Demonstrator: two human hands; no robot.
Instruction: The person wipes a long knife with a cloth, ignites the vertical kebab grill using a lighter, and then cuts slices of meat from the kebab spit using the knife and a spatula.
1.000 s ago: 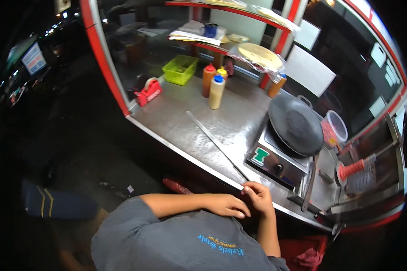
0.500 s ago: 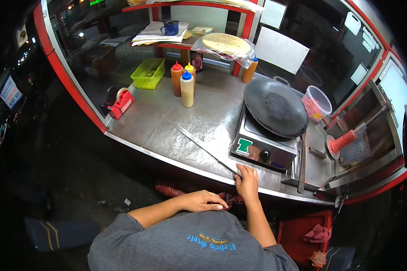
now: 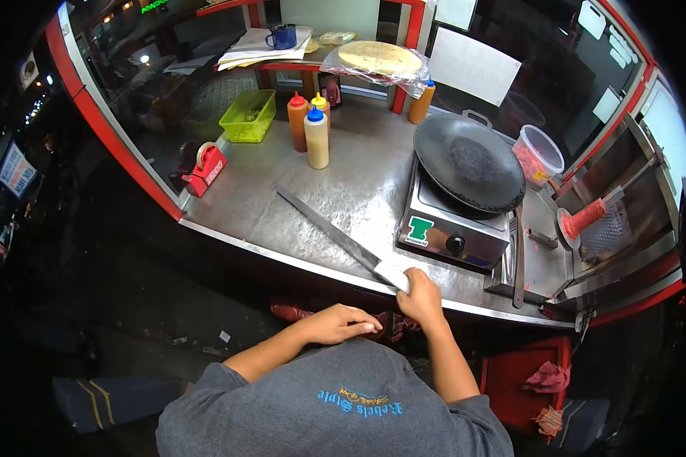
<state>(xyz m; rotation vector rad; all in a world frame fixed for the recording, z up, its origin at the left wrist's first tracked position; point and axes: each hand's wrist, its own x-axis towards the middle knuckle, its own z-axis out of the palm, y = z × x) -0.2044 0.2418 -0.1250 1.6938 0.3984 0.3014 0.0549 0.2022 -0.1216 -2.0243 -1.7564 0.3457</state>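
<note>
A long knife (image 3: 329,229) with a broad grey blade and a white handle points up and left across the steel counter (image 3: 244,217). Its handle is in the grip of my right hand (image 3: 421,297), just over the counter's front edge. Whether the blade touches the metal I cannot tell. My left hand (image 3: 337,324) is in front of my body, below the edge, fingers loosely stretched and holding nothing. Beneath it a red patterned cloth (image 3: 392,326) partly shows.
A black pan (image 3: 469,162) tops the stove (image 3: 453,238) at right. Beyond stand a pink-filled tub (image 3: 537,156) and a meat spit (image 3: 585,219). Sauce bottles (image 3: 318,139), a green basket (image 3: 249,116) and a tape dispenser (image 3: 206,169) are further back. Flatbreads (image 3: 379,57) lie on the shelf.
My right hand has closed around the knife's handle. The blade has turned, showing more of its broad side. My left hand stays in front of my body.
</note>
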